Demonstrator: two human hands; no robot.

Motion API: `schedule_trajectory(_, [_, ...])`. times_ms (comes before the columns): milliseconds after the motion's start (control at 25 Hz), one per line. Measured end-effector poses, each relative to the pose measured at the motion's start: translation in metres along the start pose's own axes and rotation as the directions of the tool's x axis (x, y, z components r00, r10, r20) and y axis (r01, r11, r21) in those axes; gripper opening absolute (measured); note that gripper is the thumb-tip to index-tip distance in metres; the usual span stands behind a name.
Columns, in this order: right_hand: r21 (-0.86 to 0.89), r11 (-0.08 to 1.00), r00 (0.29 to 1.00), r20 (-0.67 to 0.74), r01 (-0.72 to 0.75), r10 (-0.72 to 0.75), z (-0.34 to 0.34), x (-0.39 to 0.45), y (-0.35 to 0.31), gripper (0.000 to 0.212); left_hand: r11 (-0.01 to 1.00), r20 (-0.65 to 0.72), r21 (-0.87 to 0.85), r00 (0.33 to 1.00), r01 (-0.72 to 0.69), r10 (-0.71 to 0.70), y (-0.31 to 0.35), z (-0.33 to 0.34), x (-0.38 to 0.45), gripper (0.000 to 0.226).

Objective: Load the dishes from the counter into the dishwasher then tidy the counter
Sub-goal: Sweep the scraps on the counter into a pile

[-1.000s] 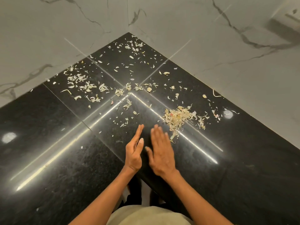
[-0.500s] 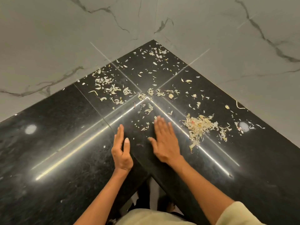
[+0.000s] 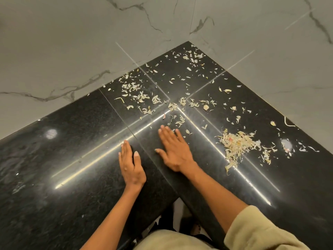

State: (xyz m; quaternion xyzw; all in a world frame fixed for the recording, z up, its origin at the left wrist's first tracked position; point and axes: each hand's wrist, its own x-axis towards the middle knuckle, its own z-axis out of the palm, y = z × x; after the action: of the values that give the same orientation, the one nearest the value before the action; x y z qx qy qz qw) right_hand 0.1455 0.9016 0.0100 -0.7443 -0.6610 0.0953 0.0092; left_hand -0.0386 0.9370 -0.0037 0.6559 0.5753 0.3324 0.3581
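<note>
Head view looks down onto a black polished corner tabletop [image 3: 75, 159] set against grey marble-veined walls [image 3: 72, 42]. Both hands lie near the inner corner of the tabletop, side by side but apart. The left hand [image 3: 130, 166] rests on its outer edge with the fingers straight and together, thumb raised, holding nothing. The right hand [image 3: 173, 148] lies palm down with its fingers spread and straight, flat on the dark surface, also holding nothing; its fingertips [image 3: 163, 128] reach just short of a few loose scraps. A pale sleeve [image 3: 261, 230] covers the right upper arm.

Pale vegetable peelings are strewn over the far part of the tabletop. A denser pile of peelings [image 3: 237, 143] sits to the right of the right hand, near but not touching it. Thinner scattered scraps [image 3: 142, 96] spread to the left of the tile joint, and more scraps [image 3: 192, 56] reach into the back corner by the walls. Bright streaks of light reflect across the surface.
</note>
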Motion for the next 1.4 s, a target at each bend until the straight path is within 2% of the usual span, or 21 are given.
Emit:
schedule_trajectory(160, [0.015, 0.964, 0.964, -0.027, -0.264, 0.264, -0.008, -0.026, 0.071, 0.073, 0.995, 0.098, 0.092, 0.995, -0.035, 0.026, 0.012, 0.018, 0.004, 0.071])
schedule_trajectory(280, [0.041, 0.917, 0.914, -0.079, -0.396, 0.398, -0.011, -0.053, 0.080, 0.072, 0.978, 0.212, 0.152, 0.972, -0.139, 0.105, 0.027, 0.036, 0.002, 0.071])
schedule_trajectory(360, [0.084, 0.927, 0.924, -0.084, -0.366, 0.372, -0.008, -0.072, 0.063, 0.071, 0.953, 0.299, 0.200, 0.940, -0.229, 0.163, 0.038, 0.054, -0.002, 0.071])
schedule_trajectory(480, [0.088, 0.951, 0.951, -0.065, -0.295, 0.301, 0.006, -0.102, 0.040, 0.071, 0.925, 0.383, 0.247, 0.906, -0.287, 0.179, 0.058, 0.083, -0.008, 0.073])
schedule_trajectory(560, [0.090, 0.939, 0.938, -0.077, -0.332, 0.339, 0.014, -0.116, 0.047, 0.070, 0.916, 0.449, 0.236, 0.872, -0.325, 0.195, 0.070, 0.101, -0.018, 0.074])
schedule_trajectory(640, [0.113, 0.925, 0.921, -0.108, -0.363, 0.375, 0.012, -0.124, 0.063, 0.068, 0.893, 0.530, 0.192, 0.809, -0.408, 0.256, 0.081, 0.116, -0.033, 0.073])
schedule_trajectory(720, [0.209, 0.905, 0.899, -0.167, -0.370, 0.405, 0.005, -0.132, 0.082, 0.064, 0.861, 0.580, 0.158, 0.751, -0.484, 0.316, 0.089, 0.130, -0.048, 0.072])
schedule_trajectory(760, [0.278, 0.885, 0.875, -0.211, -0.374, 0.436, 0.001, -0.137, 0.092, 0.062, 0.854, 0.581, 0.154, 0.744, -0.497, 0.328, 0.092, 0.135, -0.054, 0.071])
schedule_trajectory(840, [0.397, 0.817, 0.782, -0.300, -0.419, 0.547, -0.007, -0.158, 0.120, 0.060, 0.876, 0.556, 0.149, 0.771, -0.460, 0.311, 0.099, 0.144, -0.063, 0.071])
schedule_trajectory(920, [0.491, 0.720, 0.656, -0.336, -0.490, 0.675, -0.015, -0.187, 0.158, 0.060, 0.912, 0.546, 0.098, 0.788, -0.398, 0.285, 0.107, 0.153, -0.069, 0.071])
schedule_trajectory(1040, [0.584, 0.524, 0.451, -0.282, -0.620, 0.847, -0.025, -0.232, 0.225, 0.062, 0.924, 0.530, 0.074, 0.799, -0.376, 0.283, 0.120, 0.170, -0.080, 0.069])
schedule_trajectory(1120, [0.620, 0.402, 0.353, -0.208, -0.674, 0.912, -0.033, -0.258, 0.266, 0.065, 0.926, 0.475, 0.112, 0.838, -0.361, 0.269, 0.124, 0.177, -0.084, 0.067])
schedule_trajectory(1200, [0.617, 0.363, 0.343, -0.157, -0.698, 0.926, -0.039, -0.275, 0.306, 0.067, 0.925, 0.434, 0.122, 0.857, -0.360, 0.276, 0.125, 0.181, -0.088, 0.065])
schedule_trajectory(1400, [0.604, 0.349, 0.417, -0.031, -0.716, 0.908, -0.036, -0.258, 0.365, 0.074, 0.944, 0.364, 0.108, 0.896, -0.311, 0.253, 0.130, 0.182, -0.092, 0.065])
